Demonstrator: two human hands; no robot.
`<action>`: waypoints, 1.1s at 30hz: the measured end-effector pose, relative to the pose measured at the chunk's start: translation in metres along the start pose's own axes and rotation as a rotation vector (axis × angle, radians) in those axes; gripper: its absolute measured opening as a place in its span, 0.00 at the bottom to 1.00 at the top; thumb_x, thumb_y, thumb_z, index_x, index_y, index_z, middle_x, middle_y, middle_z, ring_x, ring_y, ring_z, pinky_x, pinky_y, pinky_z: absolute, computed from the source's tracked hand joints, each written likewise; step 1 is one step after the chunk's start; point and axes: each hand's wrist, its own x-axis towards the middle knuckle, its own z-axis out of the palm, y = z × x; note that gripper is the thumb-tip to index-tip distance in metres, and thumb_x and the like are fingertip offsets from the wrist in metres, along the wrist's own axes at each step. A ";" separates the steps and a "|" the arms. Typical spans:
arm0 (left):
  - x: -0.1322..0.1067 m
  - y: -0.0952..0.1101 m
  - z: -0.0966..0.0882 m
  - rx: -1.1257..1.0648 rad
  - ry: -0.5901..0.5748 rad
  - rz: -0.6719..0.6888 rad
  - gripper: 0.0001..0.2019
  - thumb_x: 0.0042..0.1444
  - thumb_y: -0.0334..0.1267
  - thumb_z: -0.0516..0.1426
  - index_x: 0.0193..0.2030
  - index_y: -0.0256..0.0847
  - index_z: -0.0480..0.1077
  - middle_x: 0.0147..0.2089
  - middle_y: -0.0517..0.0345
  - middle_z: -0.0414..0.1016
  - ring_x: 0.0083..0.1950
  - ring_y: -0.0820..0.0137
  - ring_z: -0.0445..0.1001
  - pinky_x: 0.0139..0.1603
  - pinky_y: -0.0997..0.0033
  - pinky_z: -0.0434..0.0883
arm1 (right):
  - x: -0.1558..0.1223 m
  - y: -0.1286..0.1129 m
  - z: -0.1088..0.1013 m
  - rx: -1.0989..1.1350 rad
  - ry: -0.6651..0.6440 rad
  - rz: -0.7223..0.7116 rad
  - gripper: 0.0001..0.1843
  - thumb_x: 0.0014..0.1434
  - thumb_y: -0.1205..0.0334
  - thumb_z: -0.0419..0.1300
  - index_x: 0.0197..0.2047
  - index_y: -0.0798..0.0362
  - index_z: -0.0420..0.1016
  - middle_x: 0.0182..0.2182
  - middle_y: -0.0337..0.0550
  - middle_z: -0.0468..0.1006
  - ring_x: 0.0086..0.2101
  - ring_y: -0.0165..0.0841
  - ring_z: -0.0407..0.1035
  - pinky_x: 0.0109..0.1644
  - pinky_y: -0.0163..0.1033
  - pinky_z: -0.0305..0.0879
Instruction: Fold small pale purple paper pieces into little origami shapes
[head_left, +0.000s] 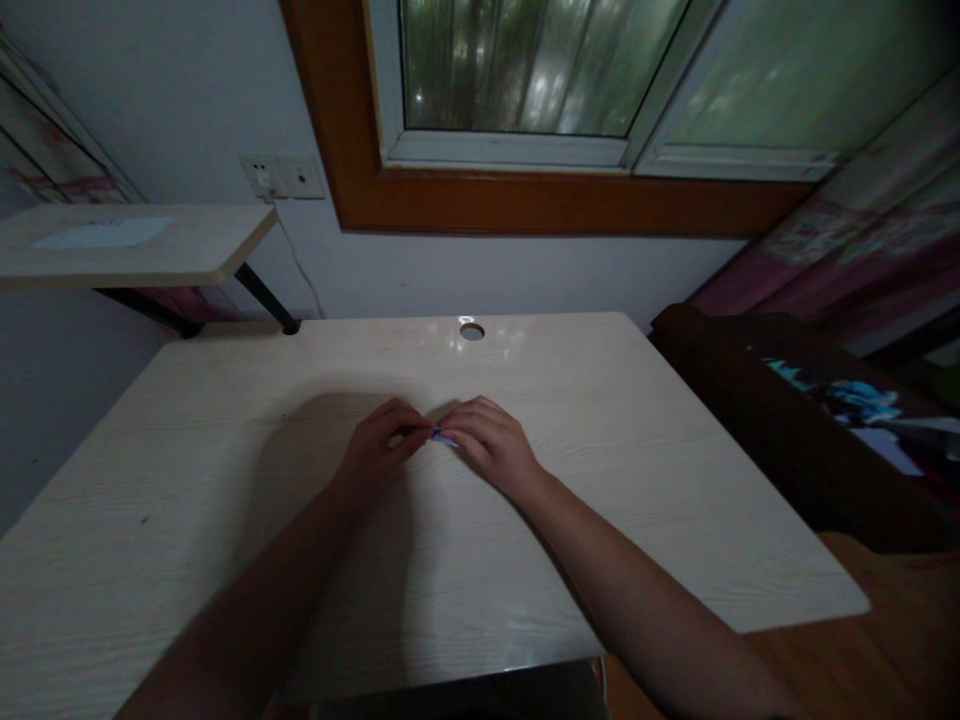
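Purple piece [445, 439] is sitting in a two-handed pinch

Both hands are working close together at the centre of the frame, just over the tabletop [600, 420] or resting on it; from where I am standing I cannot tell which. The left hand [384, 437] is pinching the piece's left end, thumb and forefinger coming together on it. The right hand [489, 436] is clamping its fingers over the other side, and a narrow purple sliver is showing just below them. The piece is lying between the two sets of fingertips, so small and so covered that I cannot make out its full shape or what it is made of.

To my eye, the step in hand is close fingertip work, with both hands sharing one small thing. The next move seems to be calling for a light, even grip, one hand steadying while the other is adjusting, since a hard tug could be pulling the piece loose.

Bare tabletop is spreading around the hands, a round hole [472, 331] is showing above them, and a shelf [217, 240] is standing at the upper left of the frame.
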 end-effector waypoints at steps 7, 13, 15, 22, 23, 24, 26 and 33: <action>-0.002 -0.005 -0.001 -0.056 0.028 -0.053 0.04 0.58 0.38 0.60 0.36 0.41 0.75 0.32 0.57 0.72 0.35 0.71 0.71 0.36 0.71 0.70 | 0.000 -0.001 -0.001 0.008 -0.008 0.003 0.07 0.65 0.64 0.57 0.44 0.50 0.75 0.38 0.45 0.80 0.40 0.36 0.73 0.47 0.44 0.70; -0.001 -0.002 -0.001 0.013 0.055 -0.026 0.03 0.57 0.37 0.61 0.35 0.41 0.75 0.33 0.56 0.73 0.35 0.71 0.71 0.36 0.71 0.69 | 0.000 -0.002 0.001 -0.015 -0.017 0.012 0.05 0.64 0.64 0.58 0.43 0.51 0.74 0.37 0.46 0.80 0.39 0.36 0.71 0.47 0.45 0.69; 0.000 0.000 -0.001 0.011 0.065 -0.019 0.03 0.58 0.37 0.61 0.35 0.41 0.75 0.33 0.56 0.74 0.35 0.71 0.72 0.37 0.71 0.69 | 0.000 -0.002 0.001 -0.013 -0.002 0.013 0.05 0.64 0.64 0.58 0.42 0.51 0.74 0.37 0.46 0.79 0.39 0.36 0.71 0.46 0.44 0.69; 0.000 0.000 0.002 -0.054 0.067 -0.015 0.04 0.58 0.38 0.61 0.34 0.41 0.75 0.33 0.56 0.73 0.35 0.70 0.72 0.37 0.70 0.70 | 0.002 -0.005 0.001 0.001 0.016 0.028 0.04 0.63 0.64 0.58 0.39 0.51 0.74 0.35 0.46 0.79 0.37 0.35 0.72 0.43 0.44 0.69; -0.001 0.001 0.002 -0.054 0.059 -0.027 0.04 0.58 0.38 0.61 0.34 0.41 0.75 0.33 0.56 0.73 0.36 0.70 0.72 0.37 0.70 0.70 | 0.002 -0.005 0.001 0.004 0.016 0.028 0.03 0.63 0.64 0.58 0.39 0.51 0.74 0.35 0.46 0.79 0.37 0.35 0.72 0.43 0.44 0.69; -0.001 0.001 0.003 -0.051 0.046 -0.040 0.04 0.58 0.38 0.61 0.35 0.41 0.75 0.34 0.56 0.73 0.36 0.70 0.73 0.38 0.71 0.70 | 0.001 -0.005 0.001 0.006 0.013 0.026 0.03 0.63 0.64 0.58 0.39 0.51 0.74 0.35 0.46 0.79 0.37 0.35 0.72 0.43 0.43 0.69; 0.000 0.003 0.002 -0.046 0.027 -0.058 0.05 0.58 0.38 0.61 0.39 0.41 0.75 0.36 0.55 0.74 0.37 0.70 0.73 0.39 0.70 0.72 | 0.001 -0.004 0.001 0.002 -0.001 0.021 0.03 0.63 0.64 0.59 0.39 0.51 0.74 0.34 0.45 0.79 0.37 0.35 0.71 0.43 0.43 0.69; 0.001 0.003 0.003 0.033 -0.003 0.025 0.04 0.56 0.38 0.62 0.38 0.42 0.76 0.36 0.53 0.76 0.39 0.68 0.74 0.42 0.67 0.72 | -0.001 -0.004 0.001 -0.026 -0.040 0.000 0.04 0.63 0.62 0.59 0.41 0.50 0.75 0.34 0.44 0.79 0.36 0.35 0.71 0.43 0.43 0.69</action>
